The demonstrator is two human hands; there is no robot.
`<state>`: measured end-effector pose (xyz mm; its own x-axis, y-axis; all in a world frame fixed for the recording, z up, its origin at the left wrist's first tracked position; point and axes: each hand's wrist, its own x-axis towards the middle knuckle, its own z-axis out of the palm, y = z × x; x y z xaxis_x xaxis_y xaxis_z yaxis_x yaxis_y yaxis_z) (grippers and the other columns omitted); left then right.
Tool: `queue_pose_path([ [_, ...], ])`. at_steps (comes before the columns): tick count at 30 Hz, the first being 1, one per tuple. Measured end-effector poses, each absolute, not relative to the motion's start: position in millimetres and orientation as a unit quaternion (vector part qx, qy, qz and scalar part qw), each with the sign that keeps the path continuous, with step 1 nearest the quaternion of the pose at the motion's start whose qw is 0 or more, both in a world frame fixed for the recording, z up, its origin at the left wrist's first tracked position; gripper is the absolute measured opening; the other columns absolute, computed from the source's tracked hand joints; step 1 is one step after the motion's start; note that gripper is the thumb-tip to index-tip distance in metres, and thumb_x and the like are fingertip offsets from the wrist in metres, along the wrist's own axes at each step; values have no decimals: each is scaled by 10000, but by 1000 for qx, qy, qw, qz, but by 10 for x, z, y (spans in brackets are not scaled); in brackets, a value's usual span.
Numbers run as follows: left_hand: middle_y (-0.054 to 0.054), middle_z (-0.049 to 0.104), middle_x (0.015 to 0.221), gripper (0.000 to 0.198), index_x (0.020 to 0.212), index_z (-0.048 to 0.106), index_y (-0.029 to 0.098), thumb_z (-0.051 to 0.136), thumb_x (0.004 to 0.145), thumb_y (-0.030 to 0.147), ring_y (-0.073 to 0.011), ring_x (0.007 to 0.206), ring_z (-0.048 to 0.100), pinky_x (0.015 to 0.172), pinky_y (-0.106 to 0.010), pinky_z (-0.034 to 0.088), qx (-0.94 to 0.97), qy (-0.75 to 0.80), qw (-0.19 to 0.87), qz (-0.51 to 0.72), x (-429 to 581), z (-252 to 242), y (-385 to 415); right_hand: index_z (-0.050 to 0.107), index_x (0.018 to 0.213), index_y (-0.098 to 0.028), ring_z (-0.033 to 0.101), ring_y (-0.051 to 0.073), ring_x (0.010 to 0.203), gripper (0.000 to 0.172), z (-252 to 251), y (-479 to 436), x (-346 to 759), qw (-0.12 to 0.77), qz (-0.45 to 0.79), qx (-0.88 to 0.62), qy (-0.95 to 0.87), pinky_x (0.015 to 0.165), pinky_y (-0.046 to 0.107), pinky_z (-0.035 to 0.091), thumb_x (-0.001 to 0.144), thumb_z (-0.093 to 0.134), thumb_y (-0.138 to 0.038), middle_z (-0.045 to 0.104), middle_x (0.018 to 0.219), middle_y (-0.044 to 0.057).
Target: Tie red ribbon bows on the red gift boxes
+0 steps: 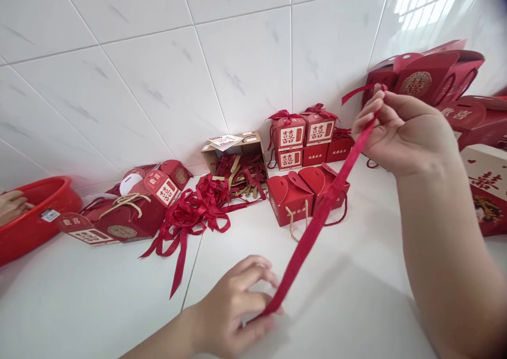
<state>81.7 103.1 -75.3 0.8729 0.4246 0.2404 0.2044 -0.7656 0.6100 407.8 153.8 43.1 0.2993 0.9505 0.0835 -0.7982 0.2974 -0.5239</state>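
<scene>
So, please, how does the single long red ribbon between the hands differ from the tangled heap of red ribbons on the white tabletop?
The single long red ribbon is one strip; the tangled heap of red ribbons holds many. The strip stretches nearly straight between left hand and right hand, while the heap lies loose and curled on the white tabletop. Both look deep red.

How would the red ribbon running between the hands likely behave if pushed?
Probably floppy: the red ribbon is a thin, flat strip, likelier to fold than push. It seems light, since the right hand pinches it in its fingertips. It may tangle easily, judging by similar strips looped together in the ribbon pile.
</scene>
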Motion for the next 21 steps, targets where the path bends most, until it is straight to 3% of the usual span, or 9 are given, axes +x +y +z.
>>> queue_pose_path([
  [3,-142,612,1169,257,895,727,243,570,790,418,-347,1140,509,1061,-582,311,937,145,211,239,1047,-645,1175,587,604,-167,394,-10,458,392,465,1470,4207,790,542,-212,-194,460,230,304,902,354,-66,593,633,-32],
  [7,-121,552,1216,256,1052,652,223,511,851,295,-300,1219,429,1061,-510,343,867,342,100,348,1543,-496,1551,626,677,-179,293,32,440,291,496,1399,4222,784,517,-247,-237,416,250,229,891,431,-156,485,534,-40],
  [10,-154,477,1312,447,1273,509,172,545,855,327,-325,1269,374,1045,-513,360,858,430,61,273,1871,-452,1845,550,598,-195,206,46,417,246,501,1385,4140,761,504,-271,-306,391,259,164,843,564,-191,322,470,-72],
  [16,-168,558,1182,389,1106,612,139,426,919,425,-360,1118,478,904,-517,449,885,436,59,151,1904,-467,1974,365,525,-207,106,62,444,421,430,1425,3921,666,510,-311,-447,401,263,78,769,703,-263,167,518,-77],
  [21,-126,527,1285,413,1259,551,205,392,944,419,-307,1192,469,973,-459,421,901,417,76,96,1444,-310,1747,320,507,-210,123,62,444,462,318,1501,3680,555,561,-305,-534,426,270,83,785,679,-299,170,492,-80],
])
